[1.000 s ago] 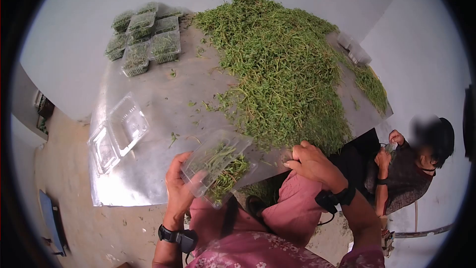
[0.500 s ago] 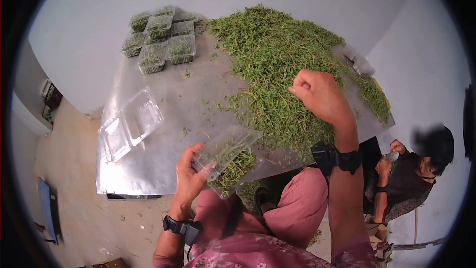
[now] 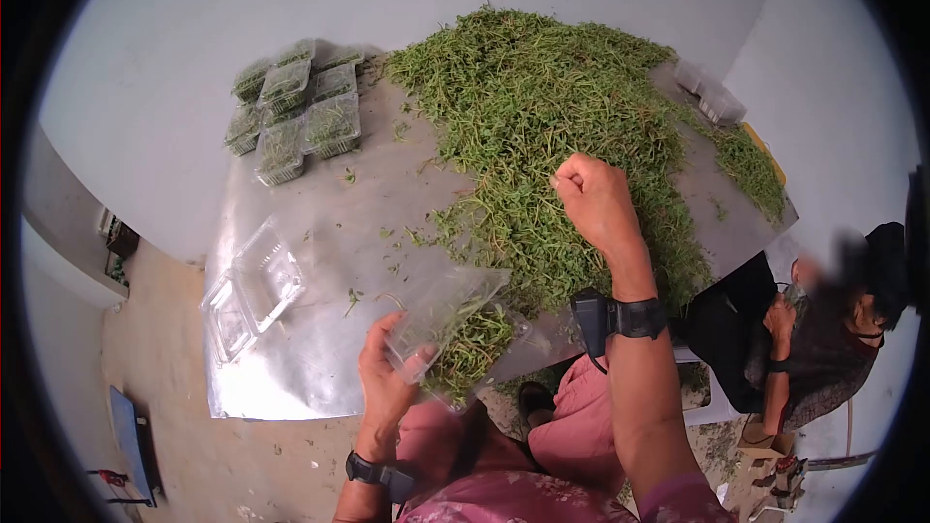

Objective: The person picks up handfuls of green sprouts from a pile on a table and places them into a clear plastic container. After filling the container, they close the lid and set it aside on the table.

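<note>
Steel-topped table [image 3: 291, 358] fills most of the view. A huge heap of cut greens [image 3: 542, 97] is spread over it from about 12 to 3 o'clock. A co-worker [image 3: 823, 329] sits off the table's edge at 4 o'clock, busy with their own bit.

Up at 11 o'clock there's a cluster of filled tubs [image 3: 300, 121], lids down and packed tight together. At 2 o'clock a couple of empty tubs [image 3: 712, 97] sit against the far edge of the heap. An open empty clamshell [image 3: 252, 291] lies flat at 9 o'clock, well apart from everything else.

The one that matters is the half-filled clamshell [image 3: 455, 324] at 6 o'clock. It's held off the near edge of the table, tilted, lid swung up, greens bunched in the lower half. The left hand [image 3: 387, 383] grips it from below, with fingers wrapped round the base and the thumb over the rim.

The right hand [image 3: 593, 199] is just past centre, curled into a tight fist on the heap. It's probably around a pinch of sprigs, but I can't see inside it.

My two cents on doing this bit well:
- Take smallish pinches so the stems don't tangle and drag half the pile along.
- Keep the tub's mouth tipped toward the heap and close to the edge.
- Lay the sprigs in rather than stuffing them, or the lid likely won't snap shut.
</note>
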Tool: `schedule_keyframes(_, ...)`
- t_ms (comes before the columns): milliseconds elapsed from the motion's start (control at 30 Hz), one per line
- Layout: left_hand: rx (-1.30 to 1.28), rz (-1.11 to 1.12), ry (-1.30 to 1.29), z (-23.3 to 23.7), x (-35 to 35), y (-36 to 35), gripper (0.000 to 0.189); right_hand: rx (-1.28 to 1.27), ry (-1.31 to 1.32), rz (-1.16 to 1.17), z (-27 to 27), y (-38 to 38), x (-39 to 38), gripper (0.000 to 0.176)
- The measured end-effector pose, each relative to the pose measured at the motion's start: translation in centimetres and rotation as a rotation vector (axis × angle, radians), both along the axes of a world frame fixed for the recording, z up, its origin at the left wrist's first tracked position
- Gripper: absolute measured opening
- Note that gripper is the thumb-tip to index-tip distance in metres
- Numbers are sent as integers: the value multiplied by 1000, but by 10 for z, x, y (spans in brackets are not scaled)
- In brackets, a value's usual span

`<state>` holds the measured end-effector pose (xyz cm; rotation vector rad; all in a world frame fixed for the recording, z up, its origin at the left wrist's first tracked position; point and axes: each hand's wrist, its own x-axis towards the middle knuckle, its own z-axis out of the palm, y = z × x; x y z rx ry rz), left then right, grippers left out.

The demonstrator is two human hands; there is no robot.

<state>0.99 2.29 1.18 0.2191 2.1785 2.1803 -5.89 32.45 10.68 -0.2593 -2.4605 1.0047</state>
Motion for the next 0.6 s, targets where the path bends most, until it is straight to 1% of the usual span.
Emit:
schedule_keyframes(100,-5,2,-11,6,0,6,45,57,-102,-33,-23,4,-10,15)
schedule_keyframes(133,-13,6,-2,4,0,5,45,86,-167,-12,-30,6,-11,14)
schedule_keyframes(233,-40,16,19,-3,1,2,46,177,-23,44,-41,1,-12,12)
schedule_keyframes(267,-54,19,25,-5,1,0,46,132,-92,65,-41,-1,-13,13)
schedule_keyframes(367,-65,18,39,-4,0,0,48,64,-191,88,-40,-10,-11,14)
schedule_keyframes(500,-17,10,11,-4,1,3,53,26,-206,73,-40,-13,-8,14)
schedule_keyframes(533,-24,8,12,-4,1,2,53,2,-154,92,-40,-12,-8,13)
schedule_keyframes(600,-48,9,39,-8,-1,0,52,-160,-145,112,-36,-17,-8,12)
